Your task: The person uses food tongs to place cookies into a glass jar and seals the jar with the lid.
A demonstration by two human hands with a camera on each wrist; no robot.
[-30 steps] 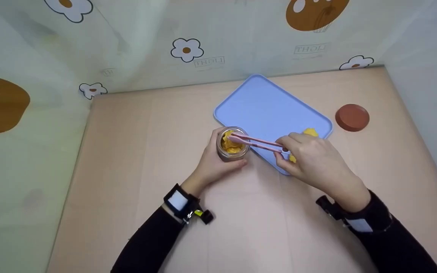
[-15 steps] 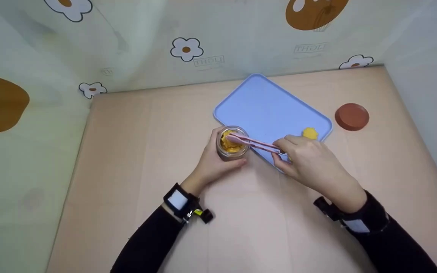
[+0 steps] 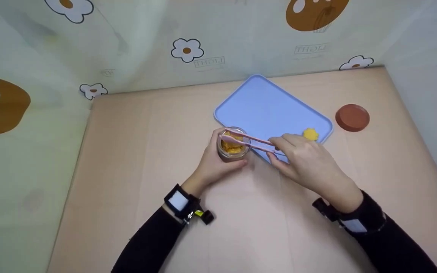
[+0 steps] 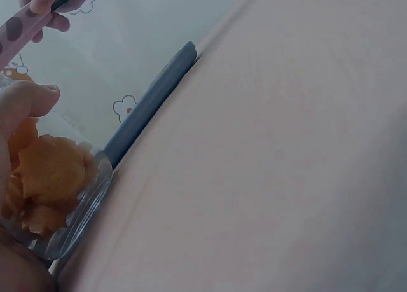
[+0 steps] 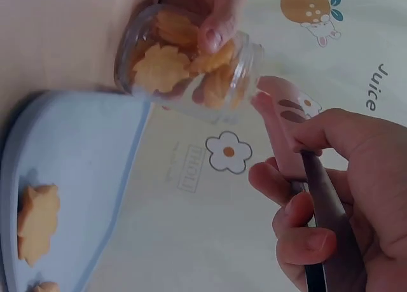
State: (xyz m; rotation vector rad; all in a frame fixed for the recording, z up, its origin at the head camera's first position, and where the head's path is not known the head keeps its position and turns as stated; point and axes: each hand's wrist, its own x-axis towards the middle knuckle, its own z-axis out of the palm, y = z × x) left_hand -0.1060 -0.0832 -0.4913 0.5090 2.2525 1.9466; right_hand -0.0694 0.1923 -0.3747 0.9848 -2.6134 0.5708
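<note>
My left hand (image 3: 212, 161) grips a clear glass jar (image 3: 233, 155), its thumb lying along the side. Inside are several orange-yellow, flower-shaped pieces (image 5: 159, 68), probably cookies. With thumb and fingers, my right hand (image 3: 311, 161) holds pink tongs (image 3: 232, 140) with dark handles. The tong tips are slightly spread at the jar's mouth, with no piece visible between them. In the right wrist view, the jar stands with its open mouth facing the tongs. One yellow flower-shaped piece (image 3: 310, 134) lies on the blue tray (image 3: 260, 98), near its right corner; a second shows in the right wrist view.
The tray lies behind the jar and partly under my right hand. A round reddish-brown lid (image 3: 352, 118) rests on the table (image 3: 146, 151) to the right of the tray. A patterned curtain (image 3: 139, 45) stands along the table's back and left edges.
My right hand has shifted slightly left, and the tong tips have spread apart at the jar's mouth. More of the piece on the tray now shows. My left hand and the jar stay put.
</note>
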